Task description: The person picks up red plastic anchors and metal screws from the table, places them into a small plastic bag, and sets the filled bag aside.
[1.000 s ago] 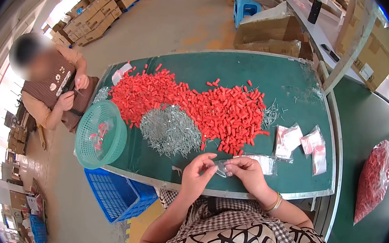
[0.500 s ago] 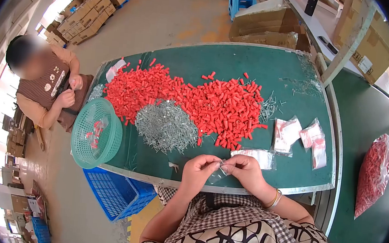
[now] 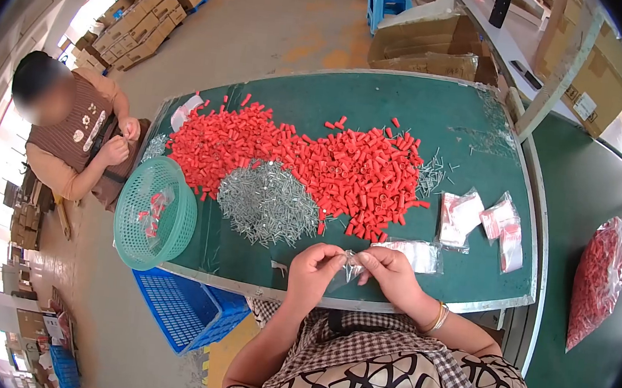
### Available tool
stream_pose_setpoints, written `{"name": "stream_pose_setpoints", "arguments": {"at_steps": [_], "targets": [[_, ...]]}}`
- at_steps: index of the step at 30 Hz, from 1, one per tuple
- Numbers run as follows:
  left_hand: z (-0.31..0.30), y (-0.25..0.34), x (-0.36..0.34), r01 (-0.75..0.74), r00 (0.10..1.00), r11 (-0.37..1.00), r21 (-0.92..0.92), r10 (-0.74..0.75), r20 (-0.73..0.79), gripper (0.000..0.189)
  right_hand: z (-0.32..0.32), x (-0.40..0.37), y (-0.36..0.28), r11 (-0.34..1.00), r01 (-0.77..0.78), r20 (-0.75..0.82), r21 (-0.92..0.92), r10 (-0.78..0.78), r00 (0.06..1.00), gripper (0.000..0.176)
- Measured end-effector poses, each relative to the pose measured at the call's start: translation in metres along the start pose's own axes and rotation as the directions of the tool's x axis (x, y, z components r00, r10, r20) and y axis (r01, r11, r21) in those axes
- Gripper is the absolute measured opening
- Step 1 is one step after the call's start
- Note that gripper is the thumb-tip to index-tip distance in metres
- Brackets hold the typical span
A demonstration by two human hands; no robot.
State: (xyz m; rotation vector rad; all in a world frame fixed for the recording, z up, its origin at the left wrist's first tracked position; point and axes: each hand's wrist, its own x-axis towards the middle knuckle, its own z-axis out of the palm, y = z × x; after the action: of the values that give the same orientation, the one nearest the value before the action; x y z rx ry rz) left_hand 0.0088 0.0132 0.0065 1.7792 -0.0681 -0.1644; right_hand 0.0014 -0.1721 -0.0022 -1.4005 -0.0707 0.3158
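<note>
My left hand (image 3: 311, 276) and my right hand (image 3: 395, 277) meet over the front edge of the green table (image 3: 243, 266), each pinching a side of a small clear plastic bag (image 3: 349, 268). What lies inside the bag is too small to tell. Just beyond my hands is a flat stack of clear bags (image 3: 414, 256). A heap of grey screws (image 3: 267, 203) lies ahead of my left hand, bordered by a wide pile of red plastic caps (image 3: 363, 171). More bags with white and red print (image 3: 462, 217) rest to the right.
A green mesh basket (image 3: 185, 219) with bagged red pieces stands at the table's left end, above a blue crate (image 3: 174, 308). A co-worker (image 3: 68, 123) sits at the left, hands together. A large bag of red pieces (image 3: 597, 285) lies on the right table.
My fingers have shifted slightly on the small bag, which now shows more spread between them. The co-worker's hands have moved a little.
</note>
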Motion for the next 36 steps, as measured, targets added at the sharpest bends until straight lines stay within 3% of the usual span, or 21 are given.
{"name": "stream_pose_setpoints", "arguments": {"at_steps": [3, 9, 15, 18, 21, 24, 27, 30, 33, 36], "targets": [[-0.003, 0.003, 0.002, -0.008, 1.0, 0.999, -0.031, 0.008, 0.02, 0.007, -0.005, -0.005, -0.006, 0.98, -0.142, 0.041, 0.14, 0.137, 0.99, 0.018], [-0.001, 0.002, 0.004, -0.015, 0.999, 0.995, -0.096, 0.019, 0.036, 0.006, -0.009, -0.006, -0.012, 0.985, -0.173, 0.042, 0.021, 0.172, 0.984, 0.019], [0.001, 0.014, 0.002, -0.117, 0.992, 0.993, 0.017, 0.116, 0.04, 0.006, -0.005, -0.004, -0.017, 0.993, -0.057, -0.036, -0.101, 0.053, 0.998, 0.012], [-0.002, 0.006, 0.002, -0.046, 0.994, 0.999, -0.014, 0.047, 0.102, 0.007, -0.005, -0.005, -0.022, 0.978, -0.029, -0.04, -0.208, 0.021, 0.999, 0.01], [0.0, 0.012, 0.001, -0.037, 0.995, 0.998, -0.051, 0.041, 0.088, 0.005, -0.004, -0.004, -0.018, 0.982, 0.015, -0.063, -0.188, -0.028, 0.998, 0.011], [-0.001, 0.01, 0.002, -0.008, 0.994, 0.996, -0.089, 0.017, 0.105, 0.005, -0.004, -0.004, -0.013, 0.938, 0.135, -0.078, -0.32, -0.168, 0.983, 0.01], [0.001, 0.009, 0.003, -0.071, 0.992, 0.995, -0.07, 0.077, 0.095, 0.005, -0.004, -0.005, -0.023, 0.952, 0.052, -0.056, -0.302, -0.073, 0.996, 0.01], [-0.001, 0.009, 0.005, -0.058, 0.995, 0.998, -0.023, 0.06, 0.082, 0.005, -0.006, -0.005, -0.025, 0.991, -0.133, -0.021, -0.006, 0.133, 0.991, 0.01], [-0.002, 0.006, 0.005, -0.03, 0.994, 0.999, -0.026, 0.033, 0.108, 0.008, -0.01, -0.004, -0.023, 0.984, -0.172, 0.011, -0.047, 0.173, 0.985, 0.011], [0.008, 0.014, 0.006, -0.269, 0.955, 0.951, 0.155, 0.284, -0.086, 0.014, -0.009, -0.005, -0.028, 0.987, -0.107, -0.032, -0.116, 0.104, 0.994, 0.008]]}}
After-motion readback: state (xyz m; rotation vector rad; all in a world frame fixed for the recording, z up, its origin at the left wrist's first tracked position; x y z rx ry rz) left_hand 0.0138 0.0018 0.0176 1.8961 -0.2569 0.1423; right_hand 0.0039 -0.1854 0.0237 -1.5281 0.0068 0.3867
